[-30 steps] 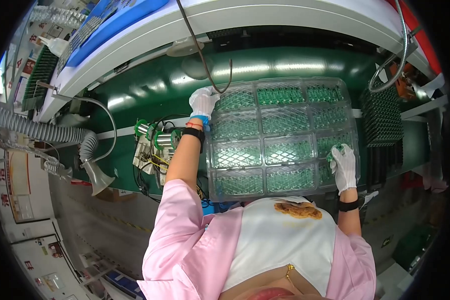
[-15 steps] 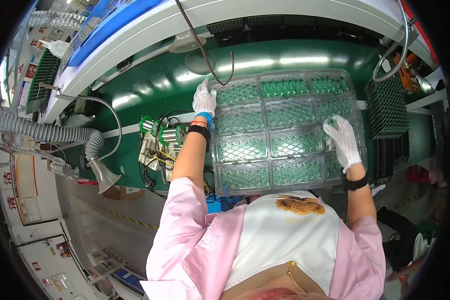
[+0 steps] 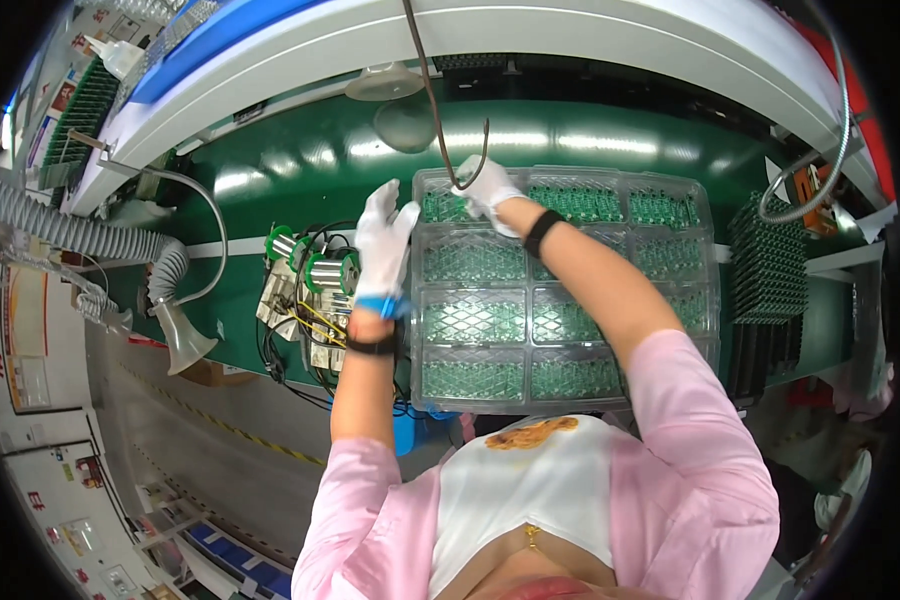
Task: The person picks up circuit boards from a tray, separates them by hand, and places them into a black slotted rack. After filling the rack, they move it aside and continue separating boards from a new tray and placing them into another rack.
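Clear plastic tray [image 3: 570,290]: left hand [image 3: 382,245] flat and open, right hand [image 3: 485,185] pinching far corner; uneven lift risks spilling boards.

Head-worn fisheye looks steeply down, close above the workbench [image 3: 300,170].
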`<state>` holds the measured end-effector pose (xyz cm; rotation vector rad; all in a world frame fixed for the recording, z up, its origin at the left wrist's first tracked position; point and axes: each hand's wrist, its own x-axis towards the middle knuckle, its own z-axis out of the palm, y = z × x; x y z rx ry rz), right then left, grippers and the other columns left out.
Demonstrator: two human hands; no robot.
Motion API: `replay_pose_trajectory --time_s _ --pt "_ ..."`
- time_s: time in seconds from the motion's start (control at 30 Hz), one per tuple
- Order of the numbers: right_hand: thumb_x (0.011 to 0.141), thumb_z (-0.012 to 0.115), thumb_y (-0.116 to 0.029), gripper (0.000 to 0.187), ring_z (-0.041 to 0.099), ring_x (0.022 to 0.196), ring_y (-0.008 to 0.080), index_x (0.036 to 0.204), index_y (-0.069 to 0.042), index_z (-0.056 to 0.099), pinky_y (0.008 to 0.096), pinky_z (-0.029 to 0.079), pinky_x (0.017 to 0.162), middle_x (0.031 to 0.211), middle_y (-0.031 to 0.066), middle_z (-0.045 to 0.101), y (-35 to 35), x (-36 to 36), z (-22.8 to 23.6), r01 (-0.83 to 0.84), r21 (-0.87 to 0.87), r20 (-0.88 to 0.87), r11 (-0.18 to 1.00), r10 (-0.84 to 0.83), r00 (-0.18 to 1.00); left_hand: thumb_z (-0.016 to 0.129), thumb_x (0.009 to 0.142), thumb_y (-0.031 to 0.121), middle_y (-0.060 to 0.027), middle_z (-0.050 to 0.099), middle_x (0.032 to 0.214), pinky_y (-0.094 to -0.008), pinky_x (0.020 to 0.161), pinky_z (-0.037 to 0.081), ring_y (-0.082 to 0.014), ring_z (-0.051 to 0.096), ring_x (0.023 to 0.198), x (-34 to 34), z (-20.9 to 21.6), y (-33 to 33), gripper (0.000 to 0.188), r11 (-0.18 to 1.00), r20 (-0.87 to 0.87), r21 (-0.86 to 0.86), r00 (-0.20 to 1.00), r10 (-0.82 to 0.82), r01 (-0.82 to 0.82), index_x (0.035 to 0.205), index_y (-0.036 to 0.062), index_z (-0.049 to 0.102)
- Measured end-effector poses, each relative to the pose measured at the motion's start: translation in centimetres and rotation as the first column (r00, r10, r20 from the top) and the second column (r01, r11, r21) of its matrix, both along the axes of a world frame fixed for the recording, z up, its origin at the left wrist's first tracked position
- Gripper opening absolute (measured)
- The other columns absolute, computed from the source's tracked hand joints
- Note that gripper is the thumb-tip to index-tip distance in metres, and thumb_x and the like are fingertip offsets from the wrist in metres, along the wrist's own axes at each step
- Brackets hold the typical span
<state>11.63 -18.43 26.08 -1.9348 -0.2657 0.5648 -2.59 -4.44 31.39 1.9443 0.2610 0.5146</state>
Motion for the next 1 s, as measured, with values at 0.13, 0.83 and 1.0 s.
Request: replay_pose_trajectory --time_s 0.13,0.83,1.0 --pt "0.083 0.062 -0.011 0.028 0.063 0.075 0.0276 0.109 -0.002 0.057 0.0347 0.051 0.063 0.086 0.0162 0.063 3.1 -0.5 -3.9 0.071 -0.278 0.441 0.958 0.062 0.895 0.058 0.088 0.015 -0.0144 0.057 0.117 -0.0333 0.098 0.042 -0.0243 0.055 0.109 -11.6 7.0 -4.4 0.035 0.952 0.050 -0.305 0.998 -0.024 0.038 0.117 -0.0036 0.052" --pt "0.080 0.059 -0.013 0.025 0.064 0.079 0.0283 0.101 -0.001 0.063 0.0358 0.052 0.068 0.096 0.0169 0.063 -43.2 -18.5 10.5 0.585 -0.520 0.515 0.622 -0.318 0.796 0.054 0.093 0.027 -0.0119 0.055 0.111 -0.0274 0.090 0.043 -0.0162 0.055 0.101 -19.5 5.8 -8.3 0.039 0.841 -0.055 -0.503 0.965 -0.258 0.197 0.117 -0.0032 0.049" --pt "0.074 0.065 -0.006 0.034 0.061 0.092 0.0350 0.107 -0.008 0.061 0.0428 0.048 0.078 0.099 0.0164 0.064 -55.5 -20.1 8.6 0.770 -0.610 0.736 0.189 -0.225 0.639 0.055 0.093 0.028 -0.0106 0.055 0.107 -0.0253 0.088 0.042 -0.0147 0.055 0.099 -20.6 7.4 -11.6 0.040 0.873 -0.062 -0.423 0.954 -0.293 0.240 0.117 -0.0029 0.049"
